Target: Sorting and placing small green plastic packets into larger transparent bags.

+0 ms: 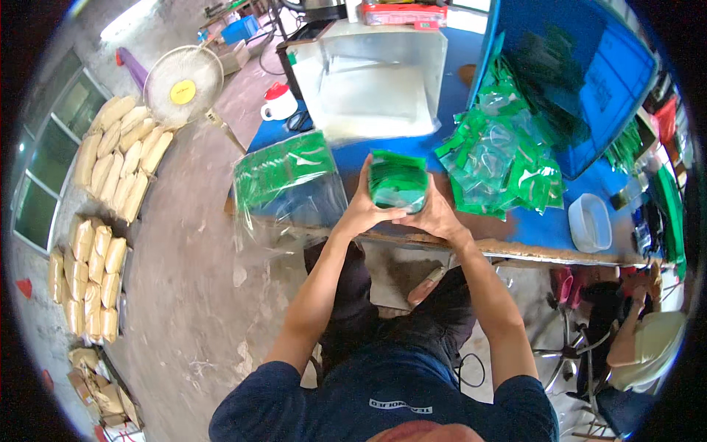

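Observation:
Between both palms I hold a thick stack of green plastic packets (398,178) above the table's front edge. My left hand (363,204) is wrapped round its left side, and my right hand (436,214) grips the right side; the thumbs meet at the bottom. To the left lies a large clear plastic bag (324,197) with rows of green packets (283,171) in it. A loose heap of green and clear packets (501,151) spills on the right from a tipped blue bin (615,88).
A white metal tray (375,88) stands at the table's back. A red-lidded white mug (278,103) is left of it, and a translucent tub (589,223) sits at right. Beyond are a fan (183,85), piled tan sacks (121,158) and a seated person (648,346) at right.

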{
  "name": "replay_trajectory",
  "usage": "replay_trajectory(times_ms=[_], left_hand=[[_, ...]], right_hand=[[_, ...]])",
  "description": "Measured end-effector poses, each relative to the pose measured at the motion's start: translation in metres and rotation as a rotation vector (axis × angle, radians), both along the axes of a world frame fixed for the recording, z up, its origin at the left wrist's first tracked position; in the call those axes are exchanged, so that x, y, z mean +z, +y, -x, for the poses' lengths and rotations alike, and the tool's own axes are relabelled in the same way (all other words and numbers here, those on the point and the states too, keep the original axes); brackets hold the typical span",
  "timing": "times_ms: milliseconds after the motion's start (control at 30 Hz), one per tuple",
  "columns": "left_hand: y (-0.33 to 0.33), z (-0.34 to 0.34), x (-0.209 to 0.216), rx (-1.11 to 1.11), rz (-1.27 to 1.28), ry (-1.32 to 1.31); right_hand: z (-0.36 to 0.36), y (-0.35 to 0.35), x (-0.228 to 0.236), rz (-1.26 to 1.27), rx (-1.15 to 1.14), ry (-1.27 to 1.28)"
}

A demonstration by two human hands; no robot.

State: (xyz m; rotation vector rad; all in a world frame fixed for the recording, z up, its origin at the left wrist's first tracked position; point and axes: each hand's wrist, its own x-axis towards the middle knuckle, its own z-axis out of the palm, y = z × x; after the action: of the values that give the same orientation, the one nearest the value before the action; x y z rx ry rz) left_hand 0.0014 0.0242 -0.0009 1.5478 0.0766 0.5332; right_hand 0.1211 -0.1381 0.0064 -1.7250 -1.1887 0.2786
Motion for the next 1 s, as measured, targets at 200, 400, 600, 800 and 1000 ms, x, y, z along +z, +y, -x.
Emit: replay_trajectory(times_ms=[200,400,600,800,1000], left_hand=[[-0.001,0.003,0.001,0.082,-0.327,0.086],[-0.030,0.027,0.011,-0.041,-0.074,-0.054],[-0.049,0.052,0.025,-0.153,0.501,-0.046],[-0.059,0.056,0.039,-0.138,0.229,0.030],[-0.048,0.081,0.039,-0.162,0.027,0.026]], right_hand=[[-0.012,-0.009,-0.012,-0.026,0.061,-0.004],[0.023,-0.028,0.021,0.074,0.109,0.183],[0.030,-0.063,0.053,0.289,0.162,0.484],[0.028,-0.065,0.012,-0.009,0.090,0.915],[0.056,-0.053,0.029,-0.131,0.156,0.893]])
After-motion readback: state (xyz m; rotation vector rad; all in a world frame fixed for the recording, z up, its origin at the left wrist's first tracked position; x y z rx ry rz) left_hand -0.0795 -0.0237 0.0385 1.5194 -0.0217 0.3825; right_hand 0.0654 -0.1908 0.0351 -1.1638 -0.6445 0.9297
